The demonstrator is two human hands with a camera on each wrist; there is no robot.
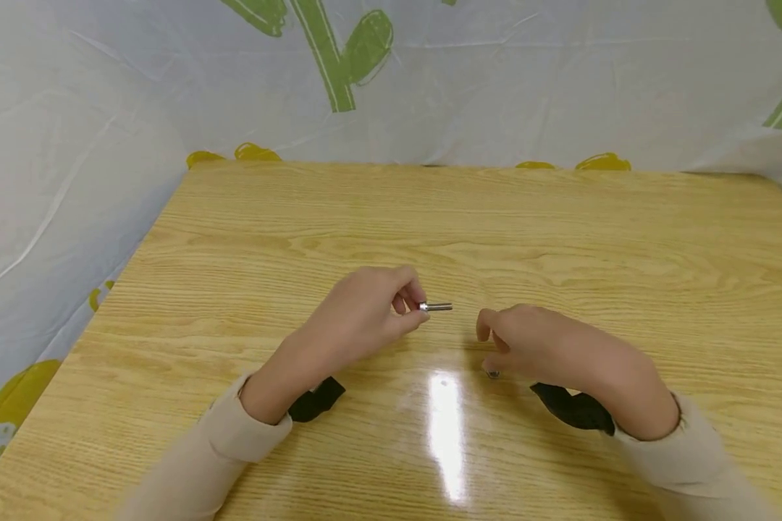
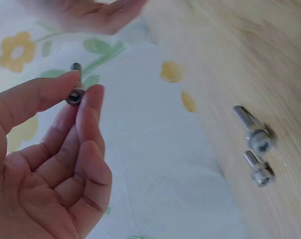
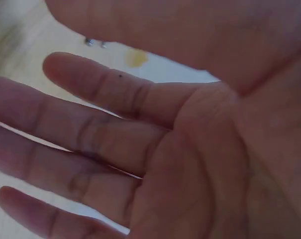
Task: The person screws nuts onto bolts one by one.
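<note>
My left hand (image 1: 358, 311) pinches a socket-head bolt (image 1: 437, 307) by its head between thumb and fingers, the shank pointing right. The left wrist view shows the hex socket of this bolt (image 2: 74, 96) facing the camera. To the right, my right hand (image 1: 547, 344) hovers over the table with relaxed fingers, and its palm (image 3: 190, 164) holds nothing. A small metal piece (image 1: 493, 374) shows just under the right thumb; whether they touch, I cannot tell. In the left wrist view, a larger bolt (image 2: 254, 132) and a smaller bolt (image 2: 259, 170) lie side by side on wood.
Both hands work above a wood-grain table (image 1: 430, 231) with a bright light reflection on it. Behind it and at the left hangs a white cloth (image 1: 469, 87) with a plant print. Dark straps (image 1: 576, 409) show under both wrists.
</note>
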